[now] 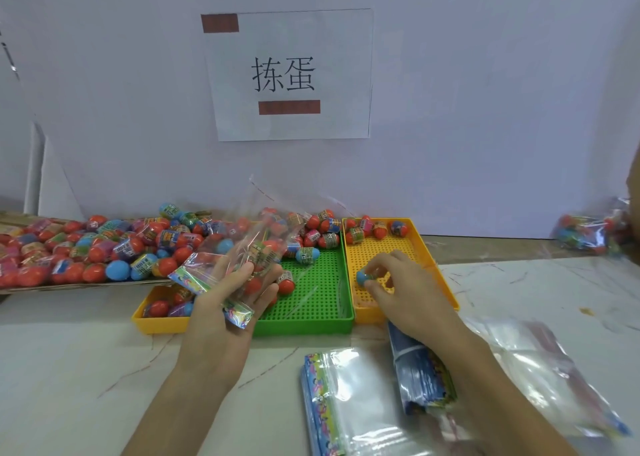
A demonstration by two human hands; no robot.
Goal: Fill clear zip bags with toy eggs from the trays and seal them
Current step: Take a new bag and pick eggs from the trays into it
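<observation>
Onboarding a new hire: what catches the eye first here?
The heap of red and blue toy eggs at back left dominates. In the middle, the left hand holds a clear zip bag part-filled with eggs, while the right hand pinches a blue egg in the right yellow tray.

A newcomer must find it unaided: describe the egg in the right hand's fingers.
Below the paper sign on the wall, find the yellow tray right of the green tray. Near its front left, the right hand pinches one toy egg. Its blue end shows, and it sits alone, apart from the mostly red eggs along the tray's far edge.
</observation>
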